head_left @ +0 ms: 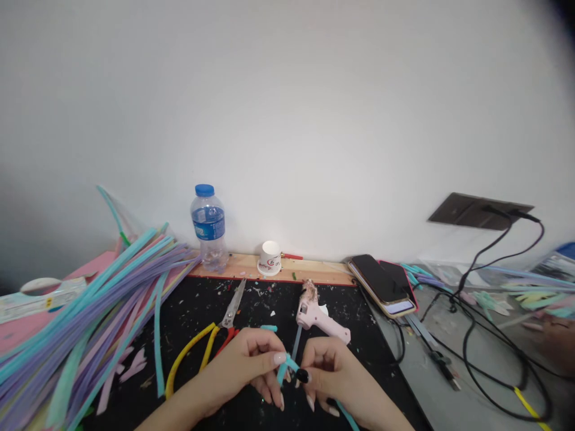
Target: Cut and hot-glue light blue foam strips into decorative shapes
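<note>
Between my two hands is a turquoise pipe cleaner point(291, 361), bent into a small shape. My left hand point(258, 362) pinches it between thumb and fingers. On the other side, my right hand point(330, 371) grips it with the thumb and forefinger, and a turquoise length trails below that hand. Just beyond my right hand lies a pink hot glue gun point(321, 320) with a glue stick in its back end. Scissors point(233, 305) with red handles rest behind my left hand, beside a yellow-handled tool point(186, 350) that my forearm partly hides.
A pile of pastel pipe cleaners point(112, 299) spreads over the left side. A water bottle point(209, 227) and a paper cup point(270, 258) stand by the wall. Phones point(381, 281), black cables point(469, 323) and a wall socket point(476, 211) are at right, near another person's hand point(557, 341).
</note>
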Action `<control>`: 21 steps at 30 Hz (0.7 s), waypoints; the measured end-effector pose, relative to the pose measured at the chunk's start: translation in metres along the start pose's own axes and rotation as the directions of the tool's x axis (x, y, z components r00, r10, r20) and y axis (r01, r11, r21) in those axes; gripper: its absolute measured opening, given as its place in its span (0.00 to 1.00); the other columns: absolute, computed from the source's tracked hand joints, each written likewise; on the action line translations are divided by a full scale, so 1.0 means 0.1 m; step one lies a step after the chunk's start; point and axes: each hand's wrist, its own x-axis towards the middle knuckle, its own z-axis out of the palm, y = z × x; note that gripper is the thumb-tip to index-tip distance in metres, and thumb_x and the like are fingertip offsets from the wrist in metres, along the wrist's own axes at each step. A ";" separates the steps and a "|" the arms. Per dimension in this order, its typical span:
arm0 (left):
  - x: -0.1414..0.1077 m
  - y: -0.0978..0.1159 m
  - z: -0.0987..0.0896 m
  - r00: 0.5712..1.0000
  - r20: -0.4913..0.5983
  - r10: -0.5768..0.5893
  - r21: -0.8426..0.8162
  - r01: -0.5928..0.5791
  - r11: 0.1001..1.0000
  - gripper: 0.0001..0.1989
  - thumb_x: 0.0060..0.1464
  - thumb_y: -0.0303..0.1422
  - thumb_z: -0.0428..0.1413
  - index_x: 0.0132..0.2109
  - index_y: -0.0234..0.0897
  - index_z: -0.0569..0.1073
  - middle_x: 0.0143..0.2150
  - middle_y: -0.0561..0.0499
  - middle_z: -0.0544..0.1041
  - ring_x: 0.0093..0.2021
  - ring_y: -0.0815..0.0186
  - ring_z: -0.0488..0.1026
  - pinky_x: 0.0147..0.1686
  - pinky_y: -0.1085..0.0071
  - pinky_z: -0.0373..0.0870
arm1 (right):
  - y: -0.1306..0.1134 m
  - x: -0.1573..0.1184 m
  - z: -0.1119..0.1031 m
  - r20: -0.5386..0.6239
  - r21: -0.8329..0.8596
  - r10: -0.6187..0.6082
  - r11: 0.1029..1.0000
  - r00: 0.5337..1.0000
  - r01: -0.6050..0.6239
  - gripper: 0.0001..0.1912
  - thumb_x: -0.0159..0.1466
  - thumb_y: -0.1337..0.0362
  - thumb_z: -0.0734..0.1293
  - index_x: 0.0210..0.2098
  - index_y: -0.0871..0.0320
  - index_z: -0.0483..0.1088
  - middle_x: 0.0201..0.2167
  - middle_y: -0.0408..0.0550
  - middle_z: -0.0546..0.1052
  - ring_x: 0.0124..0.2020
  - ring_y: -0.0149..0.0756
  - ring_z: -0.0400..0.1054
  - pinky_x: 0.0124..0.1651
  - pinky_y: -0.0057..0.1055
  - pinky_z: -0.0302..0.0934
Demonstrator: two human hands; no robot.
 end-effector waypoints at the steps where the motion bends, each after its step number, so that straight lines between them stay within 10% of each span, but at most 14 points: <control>1: 0.01 0.00 0.00 1.000 -0.015 0.013 0.022 -0.013 1.000 0.11 0.52 0.37 0.58 0.31 0.32 0.69 0.22 0.52 0.76 0.21 0.68 0.77 0.19 0.82 0.66 | -0.01 0.00 0.00 -0.018 -0.024 -0.001 1.000 1.000 0.001 0.17 0.52 0.54 0.72 0.25 0.62 0.65 0.15 0.39 0.70 0.10 0.18 0.53 0.10 0.16 0.45; 21: 0.04 -0.02 0.00 0.996 -0.076 0.043 0.029 -0.041 0.999 0.08 0.52 0.33 0.57 0.33 0.34 0.66 0.21 0.56 0.74 0.21 0.70 0.76 0.20 0.81 0.68 | -0.07 0.02 0.04 -0.110 -0.166 -0.013 0.986 0.994 -0.006 0.14 0.54 0.58 0.70 0.22 0.61 0.64 0.14 0.38 0.70 0.09 0.19 0.51 0.10 0.17 0.45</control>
